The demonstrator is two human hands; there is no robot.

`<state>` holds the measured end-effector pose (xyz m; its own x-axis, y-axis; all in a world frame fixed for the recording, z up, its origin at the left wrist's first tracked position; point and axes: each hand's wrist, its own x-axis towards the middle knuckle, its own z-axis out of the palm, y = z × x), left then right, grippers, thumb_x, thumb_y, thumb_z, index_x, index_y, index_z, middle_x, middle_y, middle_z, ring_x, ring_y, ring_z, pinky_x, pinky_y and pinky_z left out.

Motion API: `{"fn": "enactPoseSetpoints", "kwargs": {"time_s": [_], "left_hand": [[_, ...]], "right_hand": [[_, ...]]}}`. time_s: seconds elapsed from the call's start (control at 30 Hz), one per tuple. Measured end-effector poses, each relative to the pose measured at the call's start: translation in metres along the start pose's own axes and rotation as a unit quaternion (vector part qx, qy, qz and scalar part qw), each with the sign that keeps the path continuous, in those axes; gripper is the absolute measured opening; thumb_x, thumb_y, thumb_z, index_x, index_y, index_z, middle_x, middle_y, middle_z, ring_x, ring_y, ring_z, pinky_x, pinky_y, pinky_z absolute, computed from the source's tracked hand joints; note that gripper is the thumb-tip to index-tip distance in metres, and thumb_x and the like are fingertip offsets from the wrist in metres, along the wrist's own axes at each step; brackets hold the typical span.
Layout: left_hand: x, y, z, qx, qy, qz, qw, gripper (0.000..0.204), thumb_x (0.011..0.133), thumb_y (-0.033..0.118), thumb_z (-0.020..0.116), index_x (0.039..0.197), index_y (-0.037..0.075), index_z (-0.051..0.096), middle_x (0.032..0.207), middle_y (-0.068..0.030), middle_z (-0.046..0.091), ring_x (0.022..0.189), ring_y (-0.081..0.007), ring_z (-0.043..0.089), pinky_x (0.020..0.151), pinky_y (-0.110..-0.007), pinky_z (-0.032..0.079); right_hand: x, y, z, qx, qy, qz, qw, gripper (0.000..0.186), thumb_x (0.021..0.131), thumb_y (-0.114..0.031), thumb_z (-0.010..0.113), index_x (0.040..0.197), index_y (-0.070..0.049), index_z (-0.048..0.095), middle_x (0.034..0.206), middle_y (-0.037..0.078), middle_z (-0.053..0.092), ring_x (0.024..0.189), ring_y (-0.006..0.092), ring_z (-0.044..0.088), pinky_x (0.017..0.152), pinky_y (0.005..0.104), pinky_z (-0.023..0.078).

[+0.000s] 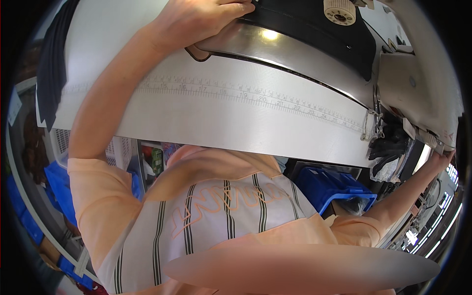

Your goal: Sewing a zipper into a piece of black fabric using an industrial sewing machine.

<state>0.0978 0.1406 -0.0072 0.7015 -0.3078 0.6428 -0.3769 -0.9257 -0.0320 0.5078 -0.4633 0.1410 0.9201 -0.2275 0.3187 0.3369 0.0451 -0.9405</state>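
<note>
At the top, my left hand (199, 20) rests by the left end of the sewing machine's shiny metal bed (295, 48). Its fingers are bent together, with the tips pinching the edge of a black piece of fabric (314, 37) that lies over the bed. The sewing machine (418, 83) rises on the right, with a round cream dial (339, 12) above the fabric. My right arm stretches out to the far right, where my right hand (444, 160) touches the machine's end. Most of its fingers are hidden or too small to make out.
A white tabletop (236, 120) with a printed ruler scale runs between me and the machine. Dark cloth (53, 69) hangs over its left end. Black scraps (391, 147) and loose threads hang at its right end. Below are a blue bin (329, 187) and a white basket (118, 151).
</note>
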Motion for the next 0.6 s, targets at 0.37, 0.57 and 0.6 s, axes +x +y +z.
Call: {"fn": "enactPoseSetpoints", "kwargs": {"time_s": [0.37, 0.57, 0.6], "left_hand": [[0.003, 0.003, -0.007, 0.023, -0.05, -0.001, 0.998, 0.023, 0.071, 0.01, 0.073, 0.092, 0.002, 0.07, 0.094, -0.0091, 0.068, 0.084, -0.0253, 0.068, 0.075, -0.036, 0.055], [-0.002, 0.001, -0.001, 0.037, -0.015, 0.012, 0.999, 0.022, 0.075, 0.012, 0.071, 0.096, 0.004, 0.07, 0.097, -0.0068, 0.069, 0.084, -0.0223, 0.068, 0.074, -0.034, 0.056], [-0.003, 0.001, -0.001, 0.043, -0.018, 0.009, 0.999, 0.022, 0.075, 0.012, 0.071, 0.096, 0.004, 0.07, 0.097, -0.0068, 0.069, 0.084, -0.0223, 0.068, 0.074, -0.034, 0.056]], "right_hand": [[-0.013, -0.01, 0.014, -0.043, 0.023, 0.039, 0.998, 0.048, 0.097, -0.024, 0.043, 0.138, 0.002, 0.04, 0.139, 0.024, 0.045, 0.132, 0.04, 0.04, 0.11, 0.0608, 0.03], [-0.057, 0.057, -0.007, -0.02, 0.023, 0.07, 0.997, 0.048, 0.099, -0.031, 0.043, 0.133, 0.002, 0.046, 0.136, 0.021, 0.048, 0.127, 0.036, 0.046, 0.106, 0.056, 0.037], [-0.06, 0.06, -0.013, -0.007, -0.009, 0.101, 0.995, 0.047, 0.1, -0.032, 0.042, 0.132, 0.002, 0.046, 0.136, 0.02, 0.049, 0.126, 0.0348, 0.047, 0.105, 0.055, 0.038]]}}
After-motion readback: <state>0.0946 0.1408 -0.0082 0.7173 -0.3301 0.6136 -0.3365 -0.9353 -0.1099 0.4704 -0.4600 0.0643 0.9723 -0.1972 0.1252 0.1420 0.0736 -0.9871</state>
